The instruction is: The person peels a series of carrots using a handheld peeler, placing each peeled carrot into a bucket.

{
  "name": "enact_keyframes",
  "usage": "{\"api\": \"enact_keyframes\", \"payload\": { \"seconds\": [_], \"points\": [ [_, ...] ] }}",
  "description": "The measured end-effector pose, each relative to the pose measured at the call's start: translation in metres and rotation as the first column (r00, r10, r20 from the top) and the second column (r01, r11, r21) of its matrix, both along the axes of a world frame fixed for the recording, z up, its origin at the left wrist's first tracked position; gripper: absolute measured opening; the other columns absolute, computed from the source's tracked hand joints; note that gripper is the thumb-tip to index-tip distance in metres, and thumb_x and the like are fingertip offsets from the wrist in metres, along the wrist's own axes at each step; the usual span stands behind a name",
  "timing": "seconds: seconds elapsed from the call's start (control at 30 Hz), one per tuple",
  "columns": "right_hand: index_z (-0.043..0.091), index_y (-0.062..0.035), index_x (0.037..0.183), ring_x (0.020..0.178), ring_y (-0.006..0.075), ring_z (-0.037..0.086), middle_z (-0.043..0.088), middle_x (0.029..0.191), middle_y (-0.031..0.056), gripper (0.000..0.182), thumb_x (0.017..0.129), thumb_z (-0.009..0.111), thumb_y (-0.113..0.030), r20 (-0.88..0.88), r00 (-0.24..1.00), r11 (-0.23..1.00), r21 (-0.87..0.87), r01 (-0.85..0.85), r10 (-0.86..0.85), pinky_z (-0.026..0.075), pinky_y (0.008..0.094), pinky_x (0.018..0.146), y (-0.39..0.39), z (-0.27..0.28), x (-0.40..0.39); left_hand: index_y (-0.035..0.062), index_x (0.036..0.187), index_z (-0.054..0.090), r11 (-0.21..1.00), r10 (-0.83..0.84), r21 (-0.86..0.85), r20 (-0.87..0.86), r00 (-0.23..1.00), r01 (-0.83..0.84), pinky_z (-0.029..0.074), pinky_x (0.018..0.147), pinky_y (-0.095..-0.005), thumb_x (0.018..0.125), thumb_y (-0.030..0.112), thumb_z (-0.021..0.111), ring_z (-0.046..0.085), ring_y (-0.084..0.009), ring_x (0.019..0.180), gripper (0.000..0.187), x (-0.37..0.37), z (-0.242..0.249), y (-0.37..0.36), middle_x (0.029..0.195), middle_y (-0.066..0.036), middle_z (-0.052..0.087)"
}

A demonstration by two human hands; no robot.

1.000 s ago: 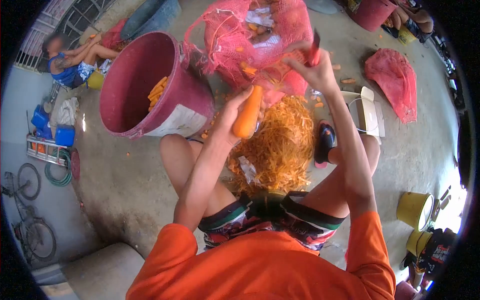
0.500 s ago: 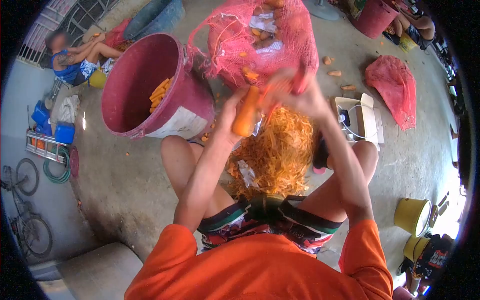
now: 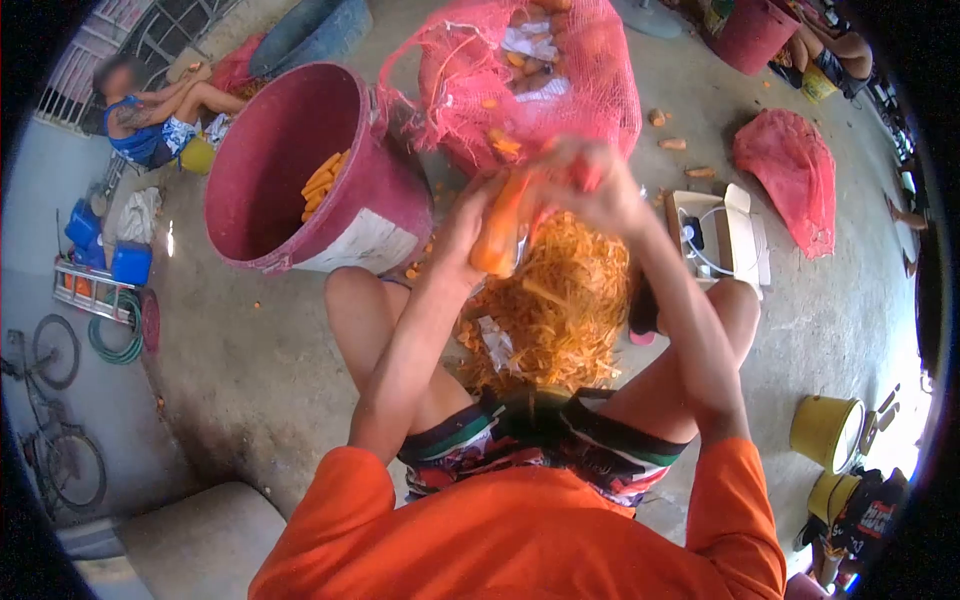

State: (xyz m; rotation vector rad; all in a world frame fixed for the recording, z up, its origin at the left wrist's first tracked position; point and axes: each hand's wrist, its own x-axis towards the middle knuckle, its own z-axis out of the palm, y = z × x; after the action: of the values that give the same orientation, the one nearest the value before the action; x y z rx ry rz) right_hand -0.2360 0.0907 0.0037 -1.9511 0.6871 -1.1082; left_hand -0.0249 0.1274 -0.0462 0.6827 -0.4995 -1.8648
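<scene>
A carrot (image 3: pixel 498 235) lies in my left hand (image 3: pixel 461 232), its fingers closed round it. My right hand (image 3: pixel 606 200) is closed on a red-handled peeler (image 3: pixel 587 172) beside the carrot's far end; motion smears both, and the blade is hard to make out. Below my hands, between my legs, a large heap of carrot peelings (image 3: pixel 565 320) covers the floor, with a scrap of white paper (image 3: pixel 496 343) on it. Just beyond my hands stands a pink mesh sack (image 3: pixel 600 90) with unpeeled carrots and paper inside.
At my left a big maroon tub (image 3: pixel 390 190) contains peeled carrots (image 3: pixel 323 186). An open cardboard box (image 3: pixel 738 215) and another pink mesh sack (image 3: pixel 790 180) lie to the right. Yellow buckets (image 3: pixel 826 432) stand farther right. Other people (image 3: pixel 150 130) sit at the far left and far right.
My right hand has shifted slightly around the carrot's far end, still blurred. A strip of peel now shows below the carrot, above the heap. My left hand keeps its grip.
</scene>
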Motion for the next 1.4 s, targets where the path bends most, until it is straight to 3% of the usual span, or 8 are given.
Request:
{"api": "enact_keyframes", "payload": {
  "seconds": [0.2, 0.3, 0.53, 0.67, 0.87, 1.0, 1.13, 1.4],
  "points": [
    [0.072, -0.0022, 0.103, 0.090, 0.0145, 0.069, 0.074, 0.097, 0.0062, 0.021, 0.084, 0.081, -0.006, 0.174, 0.967, 0.982, 0.009, 0.187, -0.186, 0.056, 0.0311, 0.073, -0.015, 0.012, -0.013, 0.0015, 0.116, 0.061, 0.997, -0.069, 0.034, -0.142, 0.987, 0.075, 0.057, 0.059, -0.0284, 0.102, 0.023, 0.060, 0.068, -0.0171, 0.078, 0.026, -0.003, 0.028, 0.003, 0.095, -0.011, 0.068],
    [0.070, -0.0010, 0.104, 0.094, 0.0167, 0.069, 0.074, 0.098, 0.0086, 0.021, 0.085, 0.079, -0.005, -0.255, 0.961, 0.968, -0.196, -0.157, 0.105, 0.057, 0.0330, 0.084, 0.018, 0.033, 0.006, 0.0037, 0.116, 0.063, 0.999, -0.039, 0.027, -0.128, 0.991, 0.043, 0.056, 0.056, -0.0272, 0.101, 0.027, 0.060, 0.068, -0.0155, 0.072, 0.028, -0.005, 0.030, 0.000, 0.094, -0.008, 0.069],
    [0.071, -0.0022, 0.105, 0.090, 0.0178, 0.070, 0.073, 0.101, 0.0090, 0.020, 0.087, 0.077, -0.005, 0.082, 0.987, 0.989, -0.035, 0.144, -0.140, 0.057, 0.0284, 0.078, -0.023, 0.010, -0.020, 0.0072, 0.121, 0.062, 0.983, -0.182, -0.016, -0.183, 0.966, 0.182, 0.059, 0.069, -0.0312, 0.100, 0.023, 0.063, 0.068, -0.0151, 0.095, 0.026, 0.003, 0.012, -0.001, 0.106, -0.008, 0.068],
    [0.072, -0.0016, 0.106, 0.093, 0.0156, 0.070, 0.073, 0.101, 0.0076, 0.023, 0.084, 0.079, -0.003, -0.239, 0.968, 0.961, -0.243, -0.131, 0.071, 0.058, 0.0294, 0.080, 0.010, 0.023, 0.001, 0.0058, 0.120, 0.061, 1.000, 0.020, -0.001, -0.001, 1.000, -0.020, 0.057, 0.064, -0.0313, 0.101, 0.025, 0.063, 0.066, -0.0188, 0.085, 0.027, -0.003, 0.008, -0.003, 0.104, -0.008, 0.067],
    [0.072, -0.0013, 0.098, 0.094, 0.0140, 0.068, 0.073, 0.100, 0.0063, 0.019, 0.082, 0.081, -0.006, 0.108, 0.970, 0.976, 0.038, 0.214, -0.216, 0.056, 0.0277, 0.080, -0.029, 0.006, -0.026, 0.0030, 0.116, 0.061, 0.983, -0.159, 0.066, -0.151, 0.976, 0.170, 0.055, 0.059, -0.0263, 0.101, 0.027, 0.060, 0.065, -0.0171, 0.079, 0.028, 0.006, 0.010, 0.001, 0.103, -0.013, 0.067],
    [0.072, 0.0000, 0.099, 0.087, 0.0136, 0.068, 0.073, 0.095, 0.0056, 0.019, 0.082, 0.080, -0.004, -0.222, 0.970, 0.972, -0.187, -0.140, 0.097, 0.054, 0.0257, 0.078, 0.012, 0.031, 0.002, 0.0019, 0.118, 0.062, 0.993, 0.051, 0.107, -0.025, 0.998, -0.048, 0.053, 0.060, -0.0243, 0.101, 0.026, 0.060, 0.065, -0.0151, 0.078, 0.030, -0.019, 0.042, 0.010, 0.100, -0.012, 0.067],
    [0.071, -0.0013, 0.102, 0.084, 0.0114, 0.068, 0.073, 0.093, 0.0046, 0.017, 0.086, 0.077, -0.004, 0.114, 0.981, 0.987, 0.035, 0.154, -0.157, 0.054, 0.0271, 0.076, -0.031, 0.002, -0.024, 0.0026, 0.120, 0.062, 0.990, -0.139, 0.021, -0.101, 0.985, 0.142, 0.054, 0.062, -0.0262, 0.100, 0.024, 0.062, 0.067, -0.0152, 0.079, 0.029, 0.000, 0.016, 0.008, 0.100, -0.009, 0.069],
    [0.073, -0.0027, 0.105, 0.094, 0.0152, 0.070, 0.074, 0.096, 0.0076, 0.025, 0.082, 0.081, -0.005, -0.173, 0.984, 0.992, -0.116, -0.048, 0.027, 0.055, 0.0315, 0.081, -0.002, 0.010, -0.004, 0.0079, 0.120, 0.060, 0.999, -0.046, -0.025, 0.033, 0.998, 0.047, 0.056, 0.056, -0.0269, 0.099, 0.032, 0.064, 0.067, -0.0135, 0.072, 0.032, -0.007, 0.019, 0.013, 0.095, -0.004, 0.068]
  ]
}}
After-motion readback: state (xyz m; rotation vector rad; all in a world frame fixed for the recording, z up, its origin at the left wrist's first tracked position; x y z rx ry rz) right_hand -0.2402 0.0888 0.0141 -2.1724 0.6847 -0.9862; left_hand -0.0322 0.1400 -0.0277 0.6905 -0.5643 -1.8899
